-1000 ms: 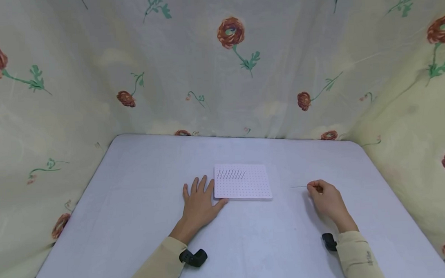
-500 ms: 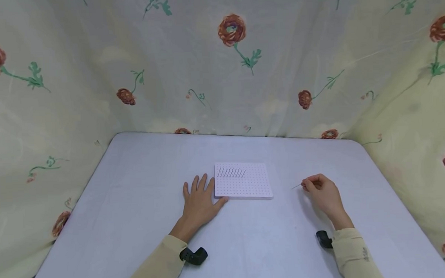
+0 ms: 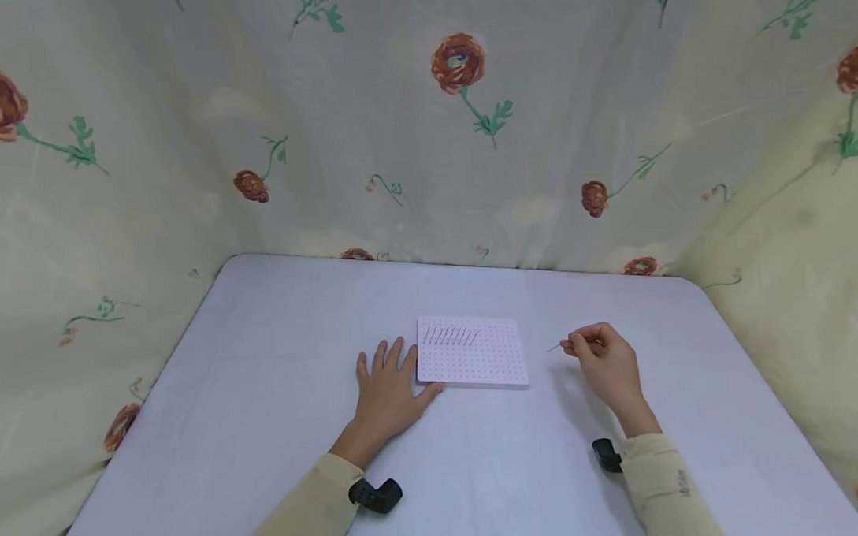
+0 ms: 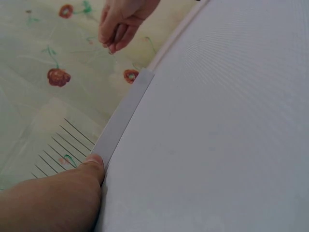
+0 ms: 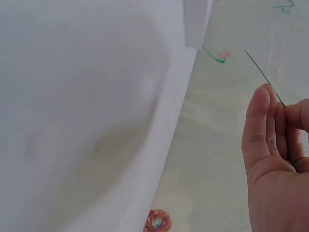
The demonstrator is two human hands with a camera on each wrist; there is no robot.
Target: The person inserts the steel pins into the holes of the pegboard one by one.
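Needle (image 3: 553, 347) is pinched by right hand (image 3: 602, 362); left hand (image 3: 387, 388) lies flat, fingers straight, touching pegboard (image 3: 472, 352).

No text, label, brand or number can be read anywhere; a small mark on the right sleeve (image 3: 681, 482) is too blurred.

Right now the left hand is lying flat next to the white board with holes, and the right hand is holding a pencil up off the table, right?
Not quite. The right hand pinches a thin needle, not a pencil; the right wrist view shows it. The left hand does lie flat beside the white board.
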